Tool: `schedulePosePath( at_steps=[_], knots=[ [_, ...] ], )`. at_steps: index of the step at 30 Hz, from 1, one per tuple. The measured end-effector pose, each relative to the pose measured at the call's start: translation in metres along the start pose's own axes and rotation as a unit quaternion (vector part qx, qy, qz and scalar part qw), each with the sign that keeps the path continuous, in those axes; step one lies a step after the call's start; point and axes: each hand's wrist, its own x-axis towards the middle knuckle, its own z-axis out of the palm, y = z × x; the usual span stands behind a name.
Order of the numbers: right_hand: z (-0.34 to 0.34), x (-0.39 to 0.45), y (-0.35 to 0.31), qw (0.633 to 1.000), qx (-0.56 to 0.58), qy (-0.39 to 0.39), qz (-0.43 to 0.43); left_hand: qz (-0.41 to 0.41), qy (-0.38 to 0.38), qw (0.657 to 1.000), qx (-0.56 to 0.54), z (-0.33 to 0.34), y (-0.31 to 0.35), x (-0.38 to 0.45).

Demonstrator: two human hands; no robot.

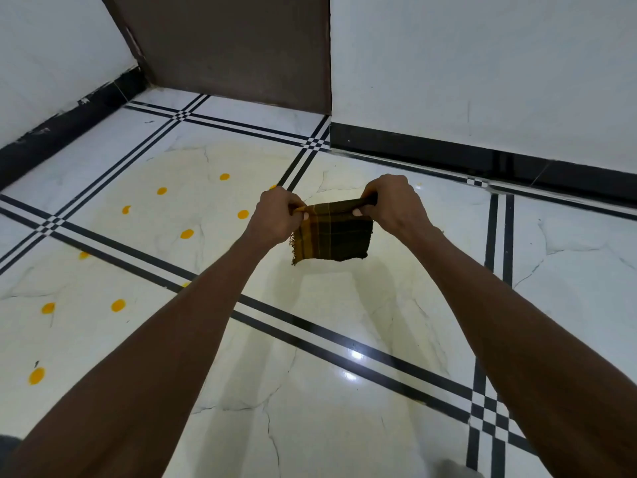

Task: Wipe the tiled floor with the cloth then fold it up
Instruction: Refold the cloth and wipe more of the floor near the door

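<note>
Two bare forearms are seen nearest the camera, stretched forward from the bottom corners of the view and meeting above the middle of the floor. Beneath them, the glossy white marble-patterned tiled floor point(344, 426) is spread across most of the view, crossed by double black inlay lines with small checkered squares at their crossings. A yellowish smeared patch is visible on the tiles toward the floor's far side, and round orange-yellow spots point(118, 305) are scattered over its left part. The floor is bounded at its far edge and left edge by white walls point(482, 63) with a black skirting band point(482, 157) along their base, and a dark brown door panel point(234, 46) is set in the far left corner.

A small dark brown and mustard checked cloth point(332, 236), folded into a rough square with a frayed fringe along its left edge, is held up in the air above the middle of the floor, hanging from its top edge. The top left corner of the cloth is pinched by the left hand point(274, 217), its fingers curled around the fabric. The top right corner is gripped by the right hand point(394, 201), with the thumb pressed on the near face of the fold.
</note>
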Motion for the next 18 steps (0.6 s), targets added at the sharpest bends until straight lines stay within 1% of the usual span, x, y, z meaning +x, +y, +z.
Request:
schedulePosePath(
  at_steps=[2, 3, 4, 5, 7, 8, 10, 12, 14, 18],
  knots=[
    [0.001, 0.003, 0.001, 1.0, 0.01, -0.01, -0.006, -0.009, 0.015, 1.0, 0.018, 0.001, -0.003, 0.001],
    [0.001, 0.003, 0.004, 0.999, 0.04, -0.021, -0.007, -0.02, 0.029, 0.999, 0.012, 0.001, -0.002, 0.0],
    [0.0, 0.002, 0.006, 0.994, 0.101, -0.037, -0.002, -0.038, 0.044, 0.998, -0.028, 0.0, -0.004, -0.001],
    [-0.001, 0.0, 0.01, 0.981, 0.184, -0.059, 0.011, -0.056, 0.054, 0.992, -0.101, -0.002, -0.005, -0.001],
    [0.001, -0.006, 0.017, 0.929, 0.353, -0.103, 0.04, -0.085, 0.041, 0.962, -0.256, -0.007, -0.006, -0.004],
    [0.001, -0.008, 0.017, 0.898, 0.42, -0.12, 0.054, -0.088, 0.036, 0.949, -0.299, -0.01, -0.006, -0.002],
    [0.001, -0.005, 0.009, 0.836, 0.523, -0.143, 0.082, -0.085, 0.033, 0.933, -0.347, -0.018, -0.002, 0.002],
    [-0.007, -0.001, -0.009, 0.79, 0.583, -0.151, 0.115, -0.084, 0.043, 0.927, -0.363, -0.028, 0.006, 0.006],
    [-0.019, -0.003, -0.027, 0.754, 0.622, -0.161, 0.138, -0.095, 0.064, 0.92, -0.375, -0.039, 0.017, 0.007],
    [-0.06, -0.02, -0.069, 0.699, 0.666, -0.199, 0.169, -0.152, 0.086, 0.889, -0.423, -0.091, 0.041, -0.001]
  ],
)
